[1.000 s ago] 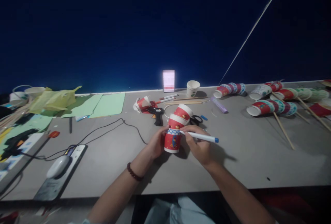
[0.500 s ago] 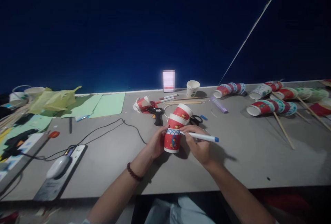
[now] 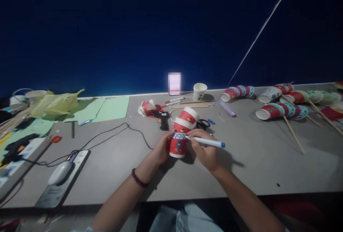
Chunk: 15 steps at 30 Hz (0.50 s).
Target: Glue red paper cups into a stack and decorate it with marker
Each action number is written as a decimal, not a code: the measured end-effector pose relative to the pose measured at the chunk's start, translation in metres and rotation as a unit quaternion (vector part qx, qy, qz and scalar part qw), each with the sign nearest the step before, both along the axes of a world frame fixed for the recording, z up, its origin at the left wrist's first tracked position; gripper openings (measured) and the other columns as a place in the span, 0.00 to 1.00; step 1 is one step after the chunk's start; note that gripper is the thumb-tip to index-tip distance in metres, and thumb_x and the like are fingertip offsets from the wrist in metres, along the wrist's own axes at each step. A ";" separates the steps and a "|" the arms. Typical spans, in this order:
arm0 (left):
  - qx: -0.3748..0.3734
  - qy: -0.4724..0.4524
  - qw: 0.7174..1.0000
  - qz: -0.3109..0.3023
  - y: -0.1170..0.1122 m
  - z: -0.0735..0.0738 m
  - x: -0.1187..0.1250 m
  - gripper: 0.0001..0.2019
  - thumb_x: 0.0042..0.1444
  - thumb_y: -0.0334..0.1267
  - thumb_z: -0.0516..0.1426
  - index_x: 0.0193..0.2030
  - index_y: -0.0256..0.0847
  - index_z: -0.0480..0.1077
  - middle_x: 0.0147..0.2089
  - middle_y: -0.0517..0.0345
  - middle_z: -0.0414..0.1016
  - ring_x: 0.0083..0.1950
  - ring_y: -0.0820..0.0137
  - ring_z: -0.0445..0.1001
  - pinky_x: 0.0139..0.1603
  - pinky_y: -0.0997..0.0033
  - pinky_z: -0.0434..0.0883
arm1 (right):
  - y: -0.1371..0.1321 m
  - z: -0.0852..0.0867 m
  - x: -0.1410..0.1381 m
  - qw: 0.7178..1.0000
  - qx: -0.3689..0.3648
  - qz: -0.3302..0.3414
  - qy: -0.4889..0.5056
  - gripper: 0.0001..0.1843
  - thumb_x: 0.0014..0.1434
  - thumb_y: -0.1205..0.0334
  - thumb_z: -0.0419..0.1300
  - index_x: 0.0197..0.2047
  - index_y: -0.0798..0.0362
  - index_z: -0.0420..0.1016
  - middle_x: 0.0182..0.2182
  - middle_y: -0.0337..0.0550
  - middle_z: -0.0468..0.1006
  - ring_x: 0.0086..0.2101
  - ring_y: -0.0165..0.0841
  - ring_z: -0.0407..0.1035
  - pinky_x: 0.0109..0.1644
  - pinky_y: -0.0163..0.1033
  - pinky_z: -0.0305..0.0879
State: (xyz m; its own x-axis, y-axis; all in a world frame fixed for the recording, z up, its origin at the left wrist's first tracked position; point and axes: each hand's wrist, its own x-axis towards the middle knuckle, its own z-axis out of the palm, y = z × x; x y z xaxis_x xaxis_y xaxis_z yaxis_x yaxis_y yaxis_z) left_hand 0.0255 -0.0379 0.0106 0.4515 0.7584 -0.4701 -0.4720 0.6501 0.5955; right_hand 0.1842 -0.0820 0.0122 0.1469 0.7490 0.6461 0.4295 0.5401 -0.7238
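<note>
Red printed paper cups (image 3: pixel 178 146), joined end to end in a curved row, are in front of me over the table. The nearest cup carries a blue scale pattern on its white band. My left hand (image 3: pixel 163 148) is closed around the left side of this cup. In my right hand (image 3: pixel 205 153) is a white marker pen (image 3: pixel 207 141) with a blue end; its tip meets the patterned band at the right. Behind the cups lie a black glue gun (image 3: pixel 163 119) and black-handled scissors (image 3: pixel 203 124), partly hidden. A small blue pen cap (image 3: pixel 211 121) rests beside the scissors.
Finished-looking cup rows (image 3: pixel 281 111) on wooden sticks lie at the right. A white cup (image 3: pixel 199 92) stands at the back near thin sticks (image 3: pixel 193 105). Green paper sheets (image 3: pixel 112 109), a yellow bag (image 3: pixel 56 103) and power strips (image 3: pixel 63 180) with a black cord occupy the left.
The marker and my right hand have shifted very slightly left along the patterned band. The cups have moved a touch left too; everything else stays put.
</note>
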 end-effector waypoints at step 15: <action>0.031 -0.046 0.998 -0.028 0.000 -0.003 -0.003 0.13 0.59 0.41 0.60 0.40 0.30 0.79 0.38 0.45 0.83 0.38 0.63 0.81 0.41 0.69 0.75 | -0.001 -0.004 -0.001 1.000 -0.014 0.013 0.013 0.06 0.63 0.66 0.58 0.37 0.48 0.75 0.34 0.42 0.81 0.37 0.36 0.77 0.45 0.44 0.74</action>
